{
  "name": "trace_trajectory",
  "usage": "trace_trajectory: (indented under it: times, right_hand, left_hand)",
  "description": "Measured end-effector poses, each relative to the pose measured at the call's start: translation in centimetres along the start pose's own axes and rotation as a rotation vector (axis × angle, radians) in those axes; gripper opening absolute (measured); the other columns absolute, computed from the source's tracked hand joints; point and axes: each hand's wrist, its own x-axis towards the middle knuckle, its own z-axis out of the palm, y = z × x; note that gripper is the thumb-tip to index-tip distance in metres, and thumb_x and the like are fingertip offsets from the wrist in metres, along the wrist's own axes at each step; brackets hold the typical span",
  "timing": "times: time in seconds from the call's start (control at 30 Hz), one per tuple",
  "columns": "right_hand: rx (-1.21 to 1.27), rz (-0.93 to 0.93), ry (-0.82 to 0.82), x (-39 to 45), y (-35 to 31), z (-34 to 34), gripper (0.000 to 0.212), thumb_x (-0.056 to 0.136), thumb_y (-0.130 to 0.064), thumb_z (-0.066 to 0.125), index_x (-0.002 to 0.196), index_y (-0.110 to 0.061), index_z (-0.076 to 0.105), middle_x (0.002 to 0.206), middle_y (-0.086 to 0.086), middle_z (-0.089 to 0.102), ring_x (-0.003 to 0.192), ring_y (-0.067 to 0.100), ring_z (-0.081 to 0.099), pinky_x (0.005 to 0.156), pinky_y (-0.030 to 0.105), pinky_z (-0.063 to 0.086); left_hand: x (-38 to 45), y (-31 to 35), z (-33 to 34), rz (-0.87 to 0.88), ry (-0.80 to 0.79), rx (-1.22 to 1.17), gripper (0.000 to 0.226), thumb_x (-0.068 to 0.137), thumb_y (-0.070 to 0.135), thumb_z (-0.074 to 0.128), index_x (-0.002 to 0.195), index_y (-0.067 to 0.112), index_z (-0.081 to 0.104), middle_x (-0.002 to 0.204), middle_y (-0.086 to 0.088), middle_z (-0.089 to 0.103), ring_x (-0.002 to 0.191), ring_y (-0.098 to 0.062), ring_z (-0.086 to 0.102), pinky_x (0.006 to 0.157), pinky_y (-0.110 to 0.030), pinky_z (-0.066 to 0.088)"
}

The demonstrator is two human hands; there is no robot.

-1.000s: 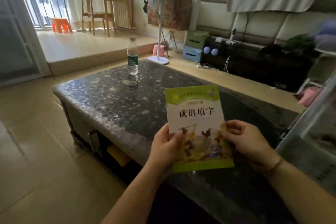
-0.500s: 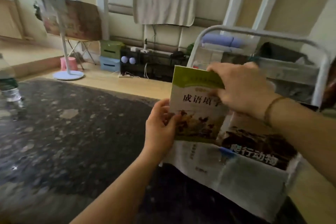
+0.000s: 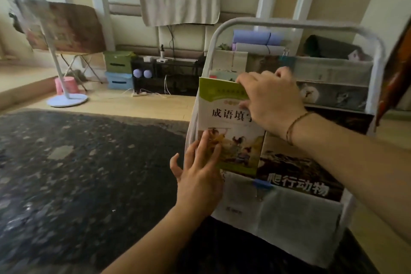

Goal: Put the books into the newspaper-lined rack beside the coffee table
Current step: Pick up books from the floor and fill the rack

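Dark speckled stone, the coffee table (image 3: 66, 162) fills the view from nine o'clock down to six, and just past its far edge at three o'clock stands the white-framed rack (image 3: 375, 55) with newspaper lining (image 3: 282, 213) clipped over its front pocket. The left hand (image 3: 198, 167) lies with fingers straight and spread, flat against the lower left of the green book (image 3: 229, 122), pressing and gripping nothing. The right hand (image 3: 271, 104) pinches the book's top right corner, thumb on the cover and fingers curled behind. The book stands upright at the mouth of the front pocket, its bottom edge just above the lining, just beside a dark book (image 3: 295, 171) already seated at its four o'clock.

To seat it well, I would keep it upright, let the left fingers steady the spine side, and lower from the top pinch so the bottom edge drops behind the paper rather than snagging it.

The book is a thin paperback, its green band topping a pale cover with black Chinese title characters and a colourful cartoon scene below
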Motion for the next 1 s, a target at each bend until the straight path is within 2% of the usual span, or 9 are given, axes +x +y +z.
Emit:
trace_trajectory:
  times: [0.2,0.33,0.43,0.53,0.6,0.67,0.8,0.9,1.0]
  right_hand:
    - [-0.109,-0.034,-0.076,-1.5,-0.3,1.3,0.051,0.086,-0.051,0.061,0.126,-0.021,0.054,0.121,0.001,0.063,0.112,0.026,0.056,0.101,0.049,0.032]
    - [-0.202,-0.051,-0.160,-2.8,-0.6,2.0,0.063,0.085,-0.057,0.058,0.135,-0.020,0.050,0.120,0.001,0.066,0.114,0.028,0.058,0.110,0.062,0.017]
    - [-0.299,-0.051,-0.233,-3.3,-0.9,2.2,0.070,0.086,-0.061,0.052,0.142,-0.018,0.044,0.127,0.002,0.063,0.124,0.032,0.049,0.109,0.069,0.000]
    - [-0.371,-0.069,-0.270,-3.2,-1.1,1.9,0.070,0.088,-0.062,0.046,0.144,-0.019,0.040,0.133,0.001,0.059,0.130,0.033,0.043,0.107,0.070,-0.007]
    - [-0.389,-0.082,-0.286,-3.1,-1.2,1.6,0.070,0.089,-0.060,0.046,0.144,-0.018,0.039,0.133,0.002,0.059,0.131,0.034,0.043,0.109,0.071,-0.006]
    - [-0.383,-0.083,-0.296,-3.1,-1.3,1.4,0.069,0.090,-0.058,0.047,0.144,-0.017,0.037,0.136,0.003,0.057,0.133,0.033,0.042,0.109,0.071,-0.006]
    - [-0.335,-0.076,-0.282,-3.4,-1.6,1.1,0.063,0.094,-0.049,0.046,0.146,-0.014,0.036,0.141,0.004,0.053,0.137,0.032,0.039,0.110,0.071,-0.003]
    - [-0.279,-0.053,-0.294,-3.5,-2.2,1.6,0.057,0.095,-0.040,0.044,0.143,-0.010,0.037,0.139,0.009,0.053,0.133,0.030,0.045,0.112,0.068,-0.005]
    - [-0.276,-0.041,-0.292,-3.5,-2.7,2.4,0.055,0.090,-0.035,0.048,0.136,-0.005,0.043,0.128,0.014,0.060,0.117,0.030,0.057,0.116,0.061,-0.005]
  left_hand:
    - [-1.7,-0.3,1.5,-0.002,-0.071,0.044,0.056,0.094,0.051,0.023,0.146,0.037,0.035,0.164,0.005,0.008,0.147,-0.023,0.015,0.112,-0.055,0.013]
    - [-2.5,-1.2,1.8,0.055,-0.082,0.101,0.051,0.091,0.050,0.035,0.139,0.036,0.043,0.159,0.004,0.022,0.141,-0.022,0.029,0.108,-0.052,0.015]
    - [-2.6,-1.6,1.3,0.091,-0.101,0.136,0.054,0.088,0.050,0.042,0.139,0.035,0.042,0.154,0.005,0.029,0.139,-0.022,0.036,0.109,-0.050,0.017]
    - [-0.4,-1.4,-0.4,0.146,-0.027,-0.029,0.057,0.087,0.045,0.056,0.140,0.033,0.040,0.149,0.005,0.029,0.136,-0.020,0.037,0.110,-0.044,0.026]
    - [2.8,-0.8,-2.6,0.181,0.125,-0.108,0.062,0.087,0.035,0.062,0.143,0.027,0.039,0.153,0.000,0.026,0.139,-0.022,0.030,0.113,-0.042,0.022]
    - [6.7,0.1,-5.3,0.212,0.211,-0.107,0.062,0.091,0.031,0.056,0.148,0.021,0.035,0.159,-0.002,0.022,0.145,-0.023,0.024,0.117,-0.041,0.014]
    - [11.5,0.8,-8.2,0.240,0.020,0.083,0.045,0.098,0.034,0.042,0.141,0.020,0.045,0.148,0.001,0.046,0.141,-0.018,0.036,0.120,-0.048,0.004]
    - [11.0,0.2,-7.1,0.259,-0.019,-0.026,0.045,0.095,0.036,0.036,0.131,0.018,0.054,0.138,-0.001,0.055,0.131,-0.020,0.048,0.119,-0.045,0.025]
    - [10.4,0.2,-5.9,0.201,0.058,-0.179,0.049,0.089,0.035,0.040,0.131,0.014,0.056,0.135,-0.006,0.056,0.124,-0.024,0.052,0.104,-0.046,0.046]
